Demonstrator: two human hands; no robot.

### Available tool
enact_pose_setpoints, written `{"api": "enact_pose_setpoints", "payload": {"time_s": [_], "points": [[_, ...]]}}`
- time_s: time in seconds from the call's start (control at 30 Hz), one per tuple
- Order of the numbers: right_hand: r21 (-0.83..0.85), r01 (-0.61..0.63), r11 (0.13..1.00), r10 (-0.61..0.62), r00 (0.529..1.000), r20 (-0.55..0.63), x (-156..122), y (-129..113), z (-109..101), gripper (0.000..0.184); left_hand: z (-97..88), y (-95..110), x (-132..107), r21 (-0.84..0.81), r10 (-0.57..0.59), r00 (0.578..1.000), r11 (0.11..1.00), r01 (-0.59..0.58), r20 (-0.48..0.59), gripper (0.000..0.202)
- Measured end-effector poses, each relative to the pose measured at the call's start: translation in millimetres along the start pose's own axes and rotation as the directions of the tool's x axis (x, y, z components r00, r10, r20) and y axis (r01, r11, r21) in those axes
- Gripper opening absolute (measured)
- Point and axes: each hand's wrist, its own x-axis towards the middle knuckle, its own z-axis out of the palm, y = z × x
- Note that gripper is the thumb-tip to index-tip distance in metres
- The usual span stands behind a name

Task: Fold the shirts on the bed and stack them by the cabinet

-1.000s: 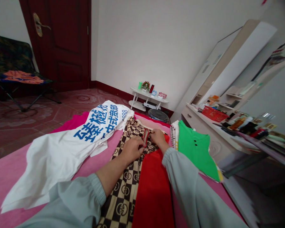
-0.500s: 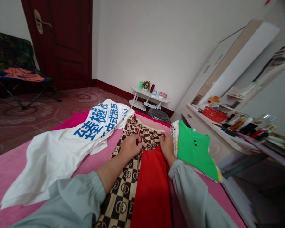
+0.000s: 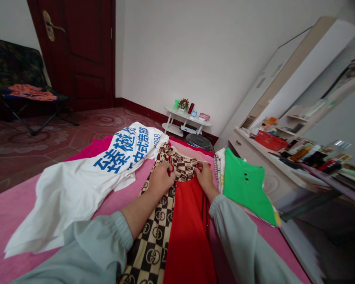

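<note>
A long garment (image 3: 189,225), part plain red and part brown-and-beige checks with a round logo, lies lengthwise on the pink bedding in front of me. My left hand (image 3: 162,176) is closed on the garment near its gathered top, with a small red, dark-edged piece showing at the fingertips. On the other side of the top, my right hand (image 3: 205,175) pinches the edge, and a bit of red shows there too. To the left is spread a white T-shirt (image 3: 65,193) with blue lettering. A green buttoned top (image 3: 242,181) lies folded at the right, over other clothes.
Pink bedding (image 3: 14,205) lies under the clothes, with a bright pink cloth (image 3: 91,149) at the far left edge. A dressing table (image 3: 239,144) with a red basket (image 3: 270,140) and bottles stands right. Beyond are a low white table (image 3: 183,114) and a folding chair (image 3: 26,96).
My right hand has drawn slightly left and towards me with the garment's edge, so the top looks narrower. My left hand stays closed at nearly the same spot.
</note>
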Motion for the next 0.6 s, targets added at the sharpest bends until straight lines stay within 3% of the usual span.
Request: {"api": "enact_pose_setpoints", "payload": {"time_s": [0.17,0.27,0.37,0.43,0.53,0.6], "points": [[0.090,0.216,0.972,-0.210,0.975,-0.073,-24.9,-26.3,2.0,0.032,-0.8,-0.6,0.2,0.014,-0.004,1.000,1.000,0.004,0.007,0.004],[0.162,0.265,0.951,-0.254,0.964,-0.084,-23.2,-46.4,1.8,0.026,-1.7,0.6,-1.0,-0.010,0.033,0.999,0.999,-0.033,0.031,0.014],[0.310,0.136,0.941,-0.136,0.991,-0.022,-12.2,-61.6,7.4,0.029,-0.3,2.4,-3.1,-0.090,0.234,0.962,0.971,-0.223,0.141,0.027],[0.408,-0.038,0.912,0.003,0.996,0.086,-5.7,-64.9,13.5,0.033,2.0,3.7,-4.9,-0.186,0.403,0.885,0.912,-0.366,0.232,0.038],[0.571,-0.238,0.786,0.161,0.970,0.183,-4.2,-57.9,21.9,0.024,3.9,5.3,-7.4,-0.324,0.547,0.785,0.828,-0.458,0.290,0.049],[0.673,-0.277,0.686,0.226,0.960,0.165,-8.9,-48.9,24.6,0.018,2.8,6.4,-8.2,-0.350,0.558,0.786,0.816,-0.460,0.266,0.049]]}}
